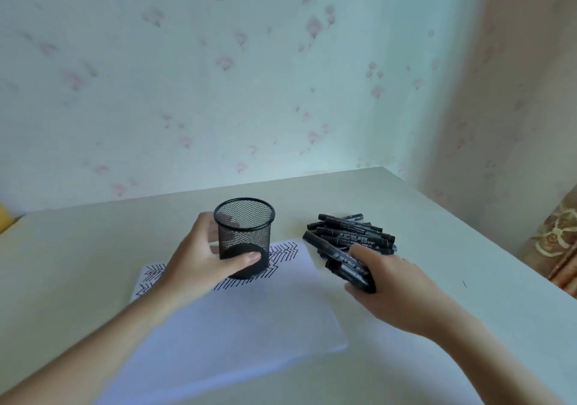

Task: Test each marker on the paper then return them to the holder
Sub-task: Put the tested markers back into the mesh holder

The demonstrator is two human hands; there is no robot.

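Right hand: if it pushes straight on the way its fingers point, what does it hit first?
Probably the loose pile of black markers on the pale table, just beyond the few black markers the right hand grips. Depth is uncertain.

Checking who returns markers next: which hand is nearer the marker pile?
Right. The right hand grips markers at the marker pile's near edge; the left hand holds the mesh holder, apart.

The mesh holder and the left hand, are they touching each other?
Touching. The head view shows the left hand wrapped around the mesh holder, thumb pressed on its lower front wall.
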